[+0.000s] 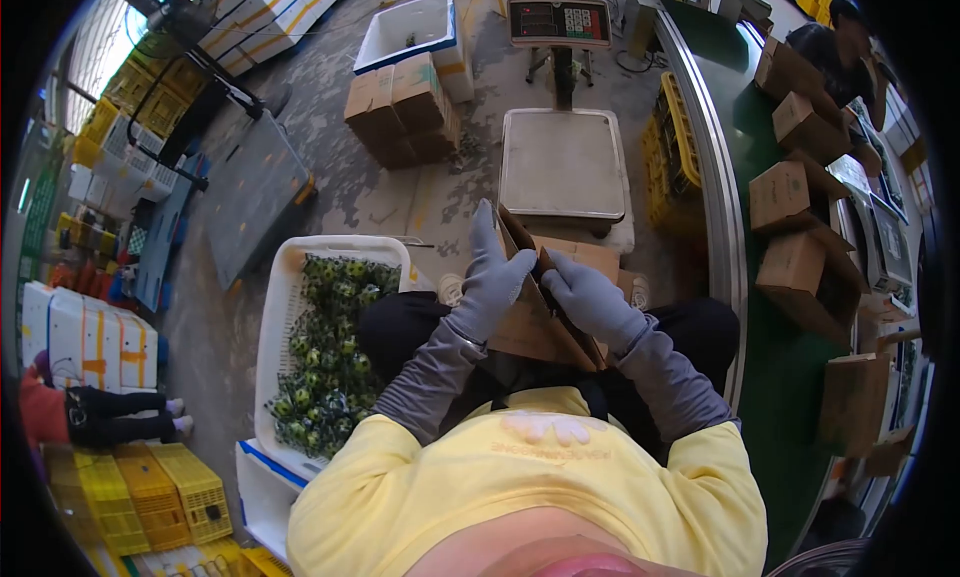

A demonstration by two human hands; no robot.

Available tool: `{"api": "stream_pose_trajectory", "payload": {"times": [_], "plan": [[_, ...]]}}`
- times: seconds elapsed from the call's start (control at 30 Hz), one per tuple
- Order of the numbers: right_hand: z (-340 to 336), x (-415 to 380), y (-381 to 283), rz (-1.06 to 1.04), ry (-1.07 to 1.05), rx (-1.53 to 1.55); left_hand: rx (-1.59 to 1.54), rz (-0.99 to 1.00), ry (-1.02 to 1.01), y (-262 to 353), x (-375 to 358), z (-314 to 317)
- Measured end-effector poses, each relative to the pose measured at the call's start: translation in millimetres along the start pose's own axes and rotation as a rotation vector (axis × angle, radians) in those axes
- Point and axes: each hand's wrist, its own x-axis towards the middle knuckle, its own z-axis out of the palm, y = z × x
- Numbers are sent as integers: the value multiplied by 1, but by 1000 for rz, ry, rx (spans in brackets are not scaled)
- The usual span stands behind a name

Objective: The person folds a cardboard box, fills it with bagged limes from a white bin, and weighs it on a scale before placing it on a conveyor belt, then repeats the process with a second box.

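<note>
Between my knees I hold a brown cardboard box [525,327], its flaps standing up. My left hand [490,282], in a grey glove, lies against the left side of the upright cardboard, fingers pointing up and thumb over the edge. Opposite it, my right hand [597,299], gloved too, grips the cardboard with fingers bent around its top edge. Both thumbs come close together there. The inside of the box is mostly hidden. To the left of my knee stands a white plastic basket [283,307] full of green round produce [325,362] in clear wrapping.
Ahead is a platform scale [562,162] with a display [560,24]. A closed carton [403,107] stands by a white foam box [408,29]. On the right, open cartons [790,192] line a green conveyor [740,167], a person [838,52] beyond. Yellow crates [672,152] flank it.
</note>
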Motion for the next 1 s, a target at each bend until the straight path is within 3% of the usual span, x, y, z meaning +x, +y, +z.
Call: {"api": "stream_pose_trajectory", "payload": {"times": [0.1,0.23,0.3,0.37,0.47,0.53,0.67,0.73,0.8,0.83,0.87,0.93,1.0], "plan": [[-15,11,-17,-16,-59,-110,209,130,136,0,24,-9],[-33,52,-2,-22,137,-159,406,268,158,12,24,-32],[-31,77,17,-139,194,-64,515,381,-7,23,10,-23],[-23,97,34,-225,202,22,668,339,-126,20,6,-8],[-44,60,-20,-193,264,-2,1032,351,-329,40,16,-20],[-56,23,-43,-283,273,23,1087,299,-423,36,22,-20],[-32,-26,-25,-392,97,566,1143,367,-468,29,19,-22],[-10,-15,-11,-421,168,498,1163,338,-530,42,15,-19],[9,3,3,-513,305,386,1109,388,-358,37,14,-12],[20,15,3,-395,225,682,1064,382,-231,31,17,-8],[28,30,15,-285,186,638,1000,359,-103,23,16,2],[30,46,13,-213,-2,1164,752,359,67,12,21,12],[31,46,12,-255,11,929,882,265,335,-12,25,38]]}}
